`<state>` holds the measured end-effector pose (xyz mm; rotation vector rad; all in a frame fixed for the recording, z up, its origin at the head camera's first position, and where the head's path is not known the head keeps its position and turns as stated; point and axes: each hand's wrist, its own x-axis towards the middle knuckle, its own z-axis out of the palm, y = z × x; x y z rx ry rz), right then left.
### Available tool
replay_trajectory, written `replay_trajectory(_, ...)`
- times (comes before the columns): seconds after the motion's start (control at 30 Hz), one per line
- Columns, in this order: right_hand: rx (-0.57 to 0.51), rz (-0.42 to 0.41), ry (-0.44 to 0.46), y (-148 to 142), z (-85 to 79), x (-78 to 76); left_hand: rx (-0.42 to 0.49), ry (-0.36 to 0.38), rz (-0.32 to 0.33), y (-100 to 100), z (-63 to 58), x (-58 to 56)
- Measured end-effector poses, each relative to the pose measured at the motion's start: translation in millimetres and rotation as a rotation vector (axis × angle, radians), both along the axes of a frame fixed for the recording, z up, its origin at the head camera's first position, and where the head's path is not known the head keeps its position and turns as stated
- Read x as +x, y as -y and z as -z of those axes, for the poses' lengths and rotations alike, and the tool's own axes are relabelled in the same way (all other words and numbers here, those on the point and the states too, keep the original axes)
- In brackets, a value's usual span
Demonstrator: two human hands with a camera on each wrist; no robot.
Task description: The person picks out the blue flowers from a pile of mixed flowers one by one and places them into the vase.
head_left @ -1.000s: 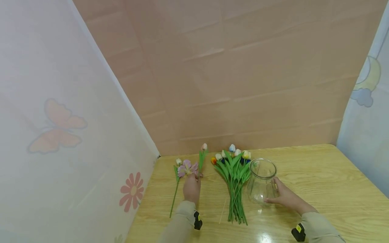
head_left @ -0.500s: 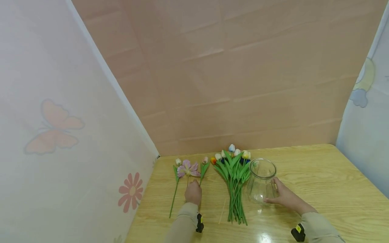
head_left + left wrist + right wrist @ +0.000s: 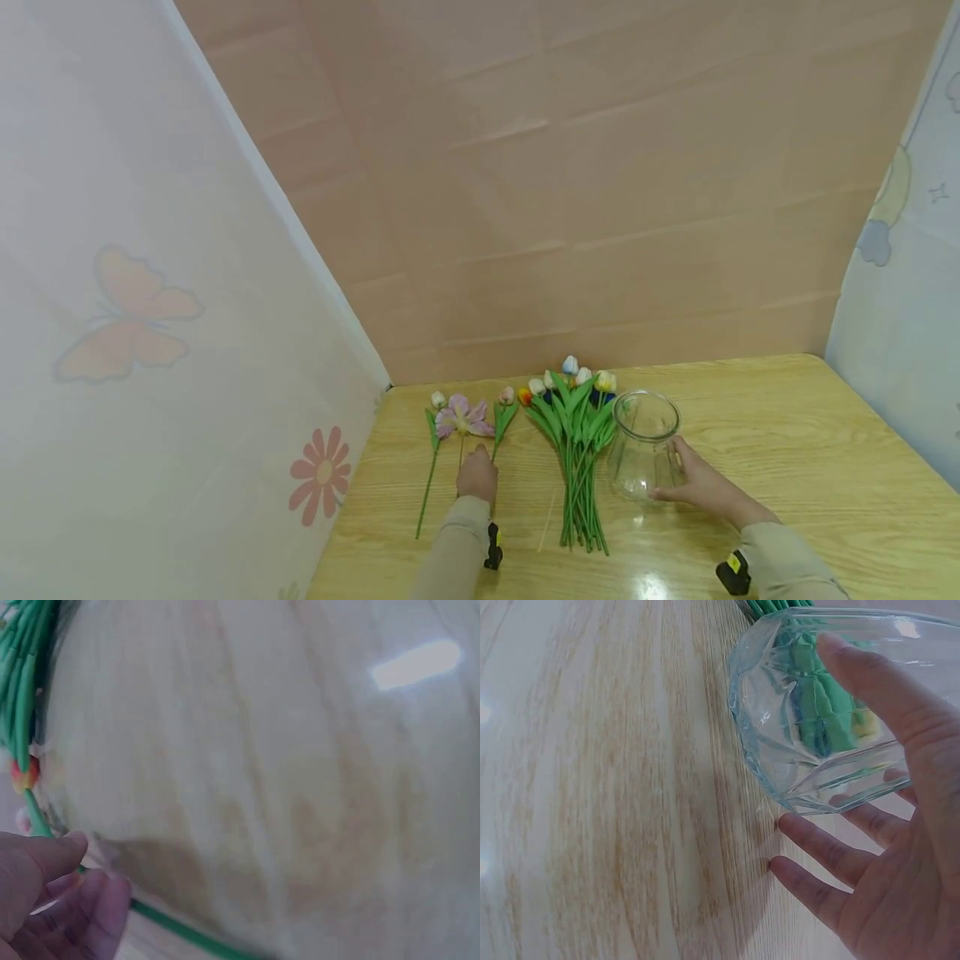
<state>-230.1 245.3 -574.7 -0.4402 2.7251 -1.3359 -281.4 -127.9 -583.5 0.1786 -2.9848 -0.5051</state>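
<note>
In the head view, my left hand (image 3: 477, 475) pinches the green stem of a pale pink tulip (image 3: 506, 397) that lies on the table; the left wrist view shows the stem (image 3: 180, 928) passing between thumb and fingers. Just left of it are a purple flower (image 3: 462, 417) on a thin stem and a single white tulip (image 3: 438, 400). My right hand (image 3: 705, 485) holds the right side of an upright clear glass vase (image 3: 647, 450), thumb toward me. Seen from the right wrist, thumb and fingers lie on either side of the glass (image 3: 765, 727), lower fingers spread.
Between the hands lies a bunch of tulips (image 3: 577, 450) in several colours, stems toward me. A thin pale stick (image 3: 548, 521) is left of those stems. The wooden table (image 3: 795, 433) meets a brown backdrop (image 3: 600, 208) and patterned side walls.
My left hand has drawn the pink tulip toward me and down beside the purple flower, where it now lies. The right hand stays at the vase.
</note>
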Motion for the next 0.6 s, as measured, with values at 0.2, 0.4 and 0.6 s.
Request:
replay_trajectory(0.2, -0.002, -0.005, 0.011, -2, 0.2, -0.6, -0.016, -0.097, 0.066, -16, -22.5, -4.3)
replay_trajectory(0.4, 0.006, 0.001, 0.011, -2, -0.4, -1.7, 0.06, -0.062, 0.215, -58, -51.1, 5.6)
replay_trajectory(0.6, 0.008, 0.01, 0.064, 0, -0.6, 0.4, 0.04, -0.038, 0.309, -90, -35.0, 22.8)
